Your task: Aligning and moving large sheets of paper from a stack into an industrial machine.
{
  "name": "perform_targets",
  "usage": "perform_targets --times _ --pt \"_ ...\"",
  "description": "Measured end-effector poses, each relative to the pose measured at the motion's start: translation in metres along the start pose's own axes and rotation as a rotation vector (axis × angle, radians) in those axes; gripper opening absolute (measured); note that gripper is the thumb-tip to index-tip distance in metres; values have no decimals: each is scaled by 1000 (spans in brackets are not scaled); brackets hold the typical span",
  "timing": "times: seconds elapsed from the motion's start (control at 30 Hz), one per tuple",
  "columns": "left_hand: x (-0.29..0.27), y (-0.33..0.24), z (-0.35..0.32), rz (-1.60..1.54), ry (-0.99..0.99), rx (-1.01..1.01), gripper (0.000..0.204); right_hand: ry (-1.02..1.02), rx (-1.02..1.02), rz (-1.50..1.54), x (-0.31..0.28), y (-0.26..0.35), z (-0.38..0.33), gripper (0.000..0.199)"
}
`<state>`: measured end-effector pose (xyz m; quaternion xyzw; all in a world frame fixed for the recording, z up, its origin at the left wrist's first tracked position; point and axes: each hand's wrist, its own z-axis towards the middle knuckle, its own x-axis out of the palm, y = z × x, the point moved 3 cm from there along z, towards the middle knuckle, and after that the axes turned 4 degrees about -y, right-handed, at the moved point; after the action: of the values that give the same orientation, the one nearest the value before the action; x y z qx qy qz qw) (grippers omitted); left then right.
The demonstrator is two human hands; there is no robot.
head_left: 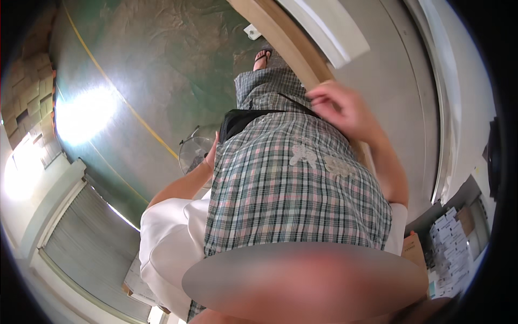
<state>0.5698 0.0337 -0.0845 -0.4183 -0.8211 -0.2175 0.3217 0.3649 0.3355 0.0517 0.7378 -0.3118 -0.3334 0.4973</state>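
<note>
My right hand [345,110] is raised beside the wooden edge [288,40] of a table, its fingers curled in and blurred. What they hold, if anything, is not visible. Close by, a thin black strap [297,103] crosses the plaid apron [286,183] that I wear. My left hand [214,148] is down at my left side, against a black pouch-like piece [237,123] at the apron's waist. Most of its fingers are hidden behind the cloth.
A long white piece [337,32] lies on the grey tabletop [388,70] to my right. On the left a fan [194,153] stands on the green floor, with stacked cartons [32,92] farther off. More white boxes [450,248] are piled at the lower right.
</note>
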Motion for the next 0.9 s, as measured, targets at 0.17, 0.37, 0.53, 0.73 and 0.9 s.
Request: perform_targets --times 0.17,0.37,0.53,0.73,0.9 --pt "7 -71 -25 -115 -52 -38 56 400 -144 4 101 -23 113 22" --pt "6 -195 -32 870 -640 -120 47 483 -96 -200 118 -11 172 29" --pt "-13 -237 -56 510 -396 -433 36 302 -34 -149 117 -18 194 27" --pt "8 -247 -80 566 -430 -586 41 382 4 -136 103 -19 207 27" --pt "-54 -231 -70 515 -326 -526 46 412 21 -127 99 -16 220 28"
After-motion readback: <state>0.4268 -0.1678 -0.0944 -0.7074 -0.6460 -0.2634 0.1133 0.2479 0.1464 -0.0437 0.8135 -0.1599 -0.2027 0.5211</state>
